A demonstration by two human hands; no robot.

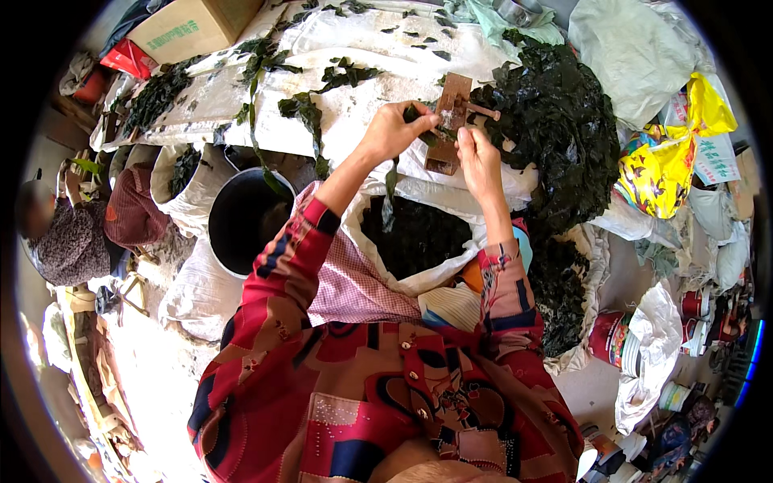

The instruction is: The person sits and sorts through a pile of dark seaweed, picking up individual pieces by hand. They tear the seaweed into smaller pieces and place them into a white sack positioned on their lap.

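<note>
My left hand [398, 128] pinches a dark green strip of seaweed [391, 187], whose tail hangs over an open white sack. Just right of it, my right hand [480, 160] has its thumb and fingers closed by the near edge of a small wooden block [453, 108]; whether it grips something small there I cannot tell. A wooden peg [483, 111] sticks out of the block to the right. The block lies on a white cloth-covered table [356, 54]. Dark seaweed fills the white sack [416, 241] below my hands. A large seaweed heap [555, 121] lies right of the block.
A black bucket [250, 220] stands left of the sack. Loose seaweed pieces [305, 115] lie on the cloth. A cardboard box [193, 30] is at the back left, a yellow bag [664, 163] at the right. Another person [72, 241] sits at the far left.
</note>
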